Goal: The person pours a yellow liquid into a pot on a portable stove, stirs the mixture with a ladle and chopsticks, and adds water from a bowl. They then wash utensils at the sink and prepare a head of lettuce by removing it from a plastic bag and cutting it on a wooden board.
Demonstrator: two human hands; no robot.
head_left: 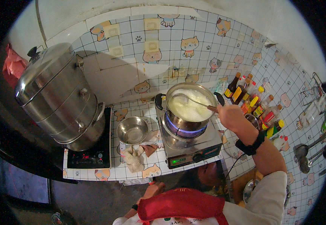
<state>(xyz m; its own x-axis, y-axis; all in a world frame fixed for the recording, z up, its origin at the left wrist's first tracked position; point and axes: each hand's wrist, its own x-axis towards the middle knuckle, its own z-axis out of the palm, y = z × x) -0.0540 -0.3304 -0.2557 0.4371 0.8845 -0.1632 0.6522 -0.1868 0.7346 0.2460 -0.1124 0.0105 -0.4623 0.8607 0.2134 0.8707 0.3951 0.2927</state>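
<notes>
A two-handled steel pot (189, 104) of foamy, pale yellow liquid stands over a blue glow on a steel countertop stove (191, 146). My right hand (230, 116) grips the wooden handle of a ladle (180, 98), whose bowl rests at the liquid's surface, left of the middle. Down by the counter's front edge, my left hand (154, 189) is low, beside a small red object; its fingers are partly hidden and I cannot tell whether it holds anything. An empty-looking steel bowl (132, 130) sits left of the stove, with a light knitted cloth or glove (133, 160) in front of it.
A tall stacked steel steamer (61, 98) stands on a black induction cooktop (88, 160) at the left. Sauce and seasoning bottles (253, 101) line the right back corner. Ladles (303, 157) hang on the right wall. A dark cable (232, 167) runs down right of the stove.
</notes>
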